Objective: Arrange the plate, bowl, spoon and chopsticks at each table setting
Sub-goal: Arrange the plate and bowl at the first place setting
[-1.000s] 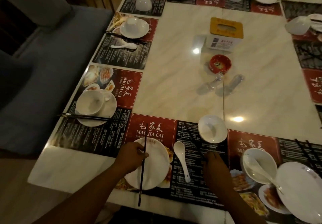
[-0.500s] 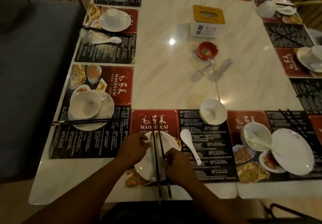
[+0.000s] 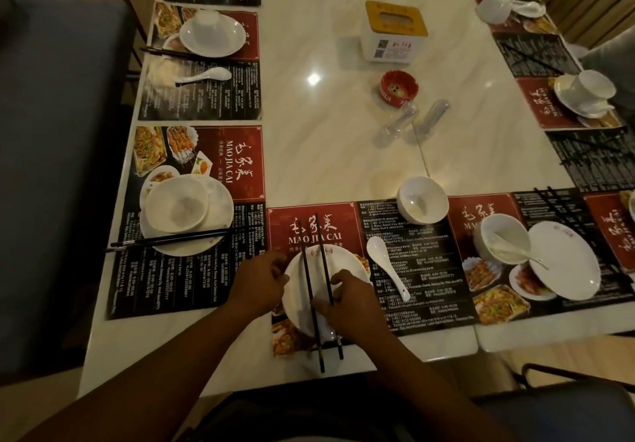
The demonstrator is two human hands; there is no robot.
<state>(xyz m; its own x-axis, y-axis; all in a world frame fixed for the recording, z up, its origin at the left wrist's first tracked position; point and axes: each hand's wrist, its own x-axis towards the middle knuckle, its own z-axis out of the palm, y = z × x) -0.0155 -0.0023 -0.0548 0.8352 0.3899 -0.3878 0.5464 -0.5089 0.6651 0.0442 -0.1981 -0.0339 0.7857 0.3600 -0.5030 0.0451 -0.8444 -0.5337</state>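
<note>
Two chopsticks (image 3: 308, 276) are now lying side by side across the plate (image 3: 347, 259), where a second ago only one was hovering there in the left hand (image 3: 257, 285) (the other was still down on the placemat (image 3: 429, 290)), so this setting's pair is coming together while the spoon (image 3: 388, 266) is waiting just beside the plate and the bowl (image 3: 422, 201) is sitting apart at the mat's far edge. That left hand is curling against the plate's left rim, though I cannot tell whether it is truly gripping; the right hand (image 3: 347, 299) is pinching the right-hand stick, palm down.
</note>
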